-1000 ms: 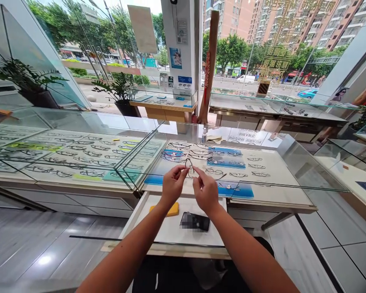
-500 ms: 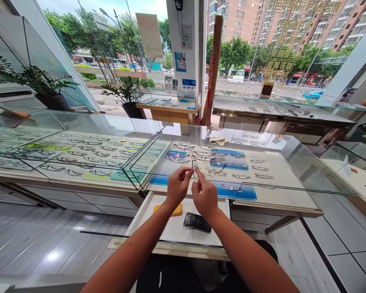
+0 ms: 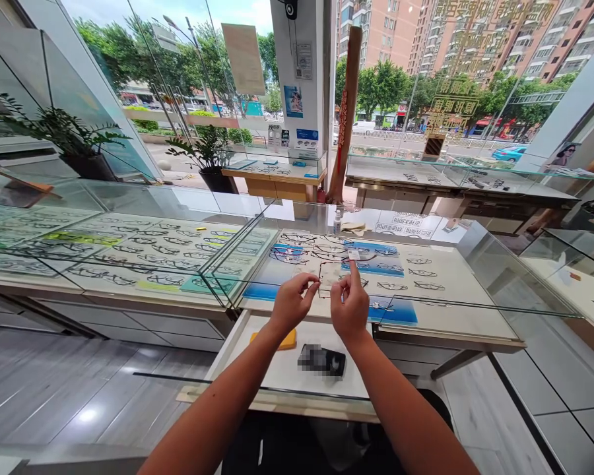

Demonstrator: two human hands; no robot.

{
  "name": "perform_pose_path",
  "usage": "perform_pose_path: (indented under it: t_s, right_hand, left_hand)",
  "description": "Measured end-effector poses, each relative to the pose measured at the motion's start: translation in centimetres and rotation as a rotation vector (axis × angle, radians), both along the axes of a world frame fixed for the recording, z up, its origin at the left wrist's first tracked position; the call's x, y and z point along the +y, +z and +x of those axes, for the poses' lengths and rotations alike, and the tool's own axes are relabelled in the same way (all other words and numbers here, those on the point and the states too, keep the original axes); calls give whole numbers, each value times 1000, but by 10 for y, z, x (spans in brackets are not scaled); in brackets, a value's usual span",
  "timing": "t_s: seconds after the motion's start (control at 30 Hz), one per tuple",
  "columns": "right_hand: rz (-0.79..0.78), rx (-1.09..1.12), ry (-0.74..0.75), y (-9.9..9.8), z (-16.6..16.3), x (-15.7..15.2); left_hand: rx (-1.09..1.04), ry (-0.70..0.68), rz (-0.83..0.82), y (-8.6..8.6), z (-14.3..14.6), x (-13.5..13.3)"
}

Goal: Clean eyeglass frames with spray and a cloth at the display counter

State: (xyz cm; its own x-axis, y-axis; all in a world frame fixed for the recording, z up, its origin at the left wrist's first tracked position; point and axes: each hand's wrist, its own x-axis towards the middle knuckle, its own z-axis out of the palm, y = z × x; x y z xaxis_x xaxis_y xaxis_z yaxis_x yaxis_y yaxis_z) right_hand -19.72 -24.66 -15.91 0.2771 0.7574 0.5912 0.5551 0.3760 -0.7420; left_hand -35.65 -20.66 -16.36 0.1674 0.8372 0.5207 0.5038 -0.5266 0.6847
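Note:
Both my hands hold one thin-framed pair of glasses (image 3: 328,280) over the open drawer of a glass display counter (image 3: 475,254). My left hand (image 3: 291,305) pinches the left side of the frame with its fingers closed. My right hand (image 3: 350,305) pinches the right side, its index finger raised toward a small tag (image 3: 354,254). The frame now faces me, spread between the two hands.
In the pulled-out white drawer (image 3: 282,369) lie a yellow cloth (image 3: 286,340) and a black phone (image 3: 323,361). Rows of glasses fill the case under the glass. A small spray bottle (image 3: 337,221) stands on the counter top. More counters and potted plants stand behind.
The glasses were held edge-on between the hands; now they are turned flat and spread. My hands moved slightly apart, and my right index finger has lifted.

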Motion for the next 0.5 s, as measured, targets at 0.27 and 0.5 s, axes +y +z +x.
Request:
perform_pose_path:
  t_s: [0.27, 0.5]
  right_hand:
    - [-46, -139, 100, -4, -2, 5]
    - [17, -108, 202, 5, 2, 4]
  left_hand:
    - [-225, -18, -69, -1, -4, 4]
    - [-385, -165, -254, 6, -2, 6]
